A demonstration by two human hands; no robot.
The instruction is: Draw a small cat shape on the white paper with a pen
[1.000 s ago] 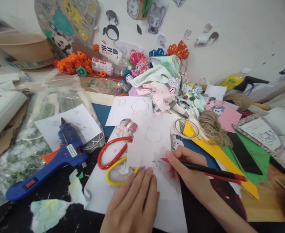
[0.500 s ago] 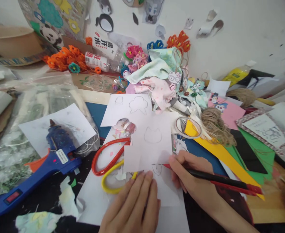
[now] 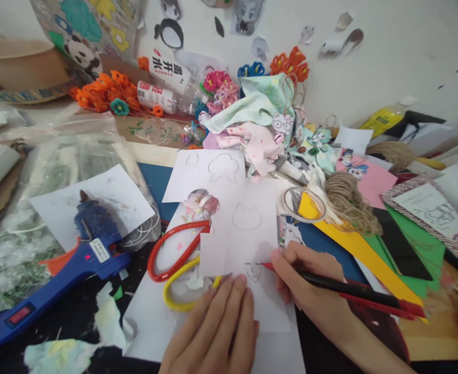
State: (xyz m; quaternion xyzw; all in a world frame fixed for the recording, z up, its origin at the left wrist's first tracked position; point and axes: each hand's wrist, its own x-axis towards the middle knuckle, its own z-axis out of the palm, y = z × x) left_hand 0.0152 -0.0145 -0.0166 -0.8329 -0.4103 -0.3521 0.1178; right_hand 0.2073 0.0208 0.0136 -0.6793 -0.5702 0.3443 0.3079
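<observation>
My right hand (image 3: 310, 285) grips a black pen (image 3: 332, 285) with a red tip. That tip is at the right side of a small pencil-like sketch (image 3: 253, 272) on a white sheet of paper (image 3: 234, 249). Flat on the lower part of the sheet lies my left hand (image 3: 217, 327), its fingers stretched out beside the sketch. Higher on the sheet is an outline of a head with two pointed ears (image 3: 246, 216). Beyond it, another white paper (image 3: 174, 182) bears a larger rounded outline. Red-handled and yellow loops, the red loop (image 3: 174, 249) and yellow loop (image 3: 170, 293), lie left of the sheet.
A blue glue gun (image 3: 96, 249) rests at left, its nozzle over a white paper. At right are a tape roll (image 3: 304, 203), a yellow strip (image 3: 353, 244), twine (image 3: 349, 202) and a dark flat object (image 3: 404, 246). Fabric scraps (image 3: 256, 145) and a bottle (image 3: 157, 97) line the wall.
Both hands and the pen stay in nearly the same place. The view has shifted very slightly.
</observation>
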